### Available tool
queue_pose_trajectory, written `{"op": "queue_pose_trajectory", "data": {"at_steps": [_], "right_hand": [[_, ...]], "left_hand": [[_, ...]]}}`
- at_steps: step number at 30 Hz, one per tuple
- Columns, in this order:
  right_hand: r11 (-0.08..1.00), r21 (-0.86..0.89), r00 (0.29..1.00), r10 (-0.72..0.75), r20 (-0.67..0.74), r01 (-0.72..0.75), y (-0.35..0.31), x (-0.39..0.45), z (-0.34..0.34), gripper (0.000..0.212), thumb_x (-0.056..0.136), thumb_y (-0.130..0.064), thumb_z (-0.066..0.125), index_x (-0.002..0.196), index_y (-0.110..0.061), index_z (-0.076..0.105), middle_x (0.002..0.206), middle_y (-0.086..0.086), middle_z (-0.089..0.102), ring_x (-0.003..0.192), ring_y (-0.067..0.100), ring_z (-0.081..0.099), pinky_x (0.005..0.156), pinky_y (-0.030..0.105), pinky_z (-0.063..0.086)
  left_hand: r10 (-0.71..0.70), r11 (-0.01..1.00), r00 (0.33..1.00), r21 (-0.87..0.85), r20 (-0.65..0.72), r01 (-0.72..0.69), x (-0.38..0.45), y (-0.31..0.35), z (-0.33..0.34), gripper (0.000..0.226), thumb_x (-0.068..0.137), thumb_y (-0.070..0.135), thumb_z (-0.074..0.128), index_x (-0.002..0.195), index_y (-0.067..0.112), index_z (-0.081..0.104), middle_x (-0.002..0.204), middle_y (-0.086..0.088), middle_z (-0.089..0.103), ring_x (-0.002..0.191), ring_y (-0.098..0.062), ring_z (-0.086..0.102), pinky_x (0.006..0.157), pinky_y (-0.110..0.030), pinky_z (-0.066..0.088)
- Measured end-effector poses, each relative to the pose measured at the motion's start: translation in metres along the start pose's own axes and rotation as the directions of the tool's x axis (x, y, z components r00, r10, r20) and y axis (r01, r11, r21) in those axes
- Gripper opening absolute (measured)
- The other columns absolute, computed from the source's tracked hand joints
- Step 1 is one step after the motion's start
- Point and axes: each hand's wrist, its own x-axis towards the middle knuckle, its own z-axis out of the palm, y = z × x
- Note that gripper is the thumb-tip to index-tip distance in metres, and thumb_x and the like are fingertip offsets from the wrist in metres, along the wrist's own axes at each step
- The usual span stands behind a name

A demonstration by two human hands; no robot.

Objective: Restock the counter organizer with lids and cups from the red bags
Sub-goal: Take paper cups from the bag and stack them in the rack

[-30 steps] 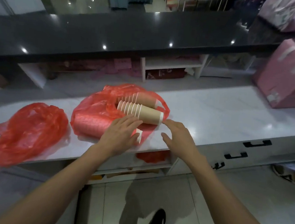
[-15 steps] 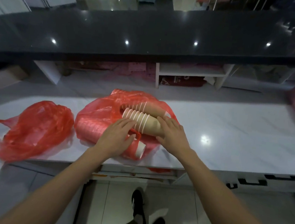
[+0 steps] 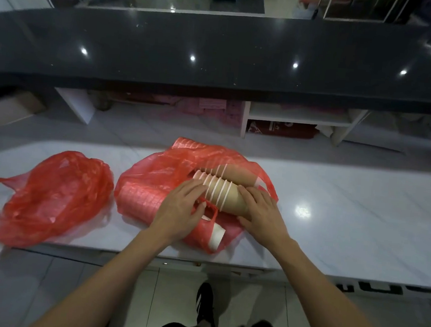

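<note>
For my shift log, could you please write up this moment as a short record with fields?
surface: white marble counter
near cup stack: kraft paper cups, lying on their side on the open red bag
far cup stack: second sleeve behind it
left hand: fingers rest on the bag by the stack's rims
right hand: grips the stack's base end
other bag: crumpled red bag, apart at left

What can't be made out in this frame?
- Left red bag: contents hidden by crumpled plastic, head view.
- Counter organizer: not identifiable anywhere.
- Cup sleeve: base covered by the right hand.
- Left hand: whether it pinches the bag handle, unclear.
</note>
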Motion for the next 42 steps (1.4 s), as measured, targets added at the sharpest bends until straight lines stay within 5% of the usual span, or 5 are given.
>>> {"op": "queue_pose_trajectory", "data": {"at_steps": [5, 16, 24, 33, 42], "right_hand": [[0.994, 0.103, 0.995, -0.034, -0.092, 0.044, 0.010, -0.018, -0.007, 0.076, 0.079, -0.034, 0.075, 0.145, -0.024, 0.040, 0.144, 0.003, 0.045, 0.131, 0.027, 0.044, 0.107, 0.047, 0.041], [0.954, 0.199, 0.940, -0.156, -0.303, 0.223, 0.057, -0.062, -0.046, 0.075, 0.079, -0.031, 0.080, 0.145, -0.020, 0.047, 0.143, 0.002, 0.048, 0.126, 0.027, 0.047, 0.101, 0.046, 0.044], [0.854, 0.263, 0.858, -0.327, -0.397, 0.448, 0.033, -0.059, -0.073, 0.069, 0.076, -0.024, 0.081, 0.139, -0.014, 0.055, 0.140, 0.006, 0.050, 0.123, 0.030, 0.045, 0.103, 0.042, 0.043], [0.618, 0.347, 0.706, -0.569, -0.421, 0.705, -0.092, -0.073, -0.073, 0.075, 0.075, -0.029, 0.081, 0.142, -0.020, 0.048, 0.150, 0.008, 0.042, 0.129, 0.029, 0.044, 0.106, 0.043, 0.041], [0.316, 0.609, 0.612, -0.700, -0.369, 0.728, -0.269, -0.154, -0.030, 0.075, 0.072, -0.025, 0.088, 0.135, -0.020, 0.048, 0.148, 0.004, 0.037, 0.138, 0.019, 0.039, 0.110, 0.037, 0.044]], "left_hand": [[-0.181, 0.981, 0.983, -0.072, 0.008, 0.181, 0.001, 0.013, -0.003, 0.053, 0.097, 0.026, 0.060, 0.148, 0.024, 0.046, 0.154, 0.003, 0.044, 0.142, -0.013, 0.038, 0.115, -0.029, 0.029], [-0.353, 0.926, 0.933, -0.172, -0.075, 0.337, -0.011, 0.113, 0.008, 0.052, 0.091, 0.044, 0.052, 0.142, 0.041, 0.040, 0.125, 0.014, 0.060, 0.114, -0.014, 0.058, 0.098, -0.048, 0.050], [-0.524, 0.837, 0.798, -0.355, -0.298, 0.417, -0.047, 0.163, -0.014, 0.050, 0.091, 0.031, 0.064, 0.137, 0.037, 0.046, 0.117, 0.013, 0.063, 0.107, -0.007, 0.060, 0.093, -0.040, 0.053], [-0.732, 0.675, 0.531, -0.559, -0.427, 0.480, -0.170, 0.144, -0.082, 0.045, 0.097, 0.022, 0.063, 0.138, 0.034, 0.049, 0.121, 0.015, 0.063, 0.111, -0.005, 0.061, 0.096, -0.035, 0.052], [-0.915, 0.393, 0.060, -0.843, -0.400, 0.368, -0.374, 0.123, -0.119, 0.036, 0.099, 0.017, 0.060, 0.134, 0.021, 0.056, 0.121, 0.009, 0.066, 0.111, -0.008, 0.062, 0.093, -0.030, 0.049]]}}
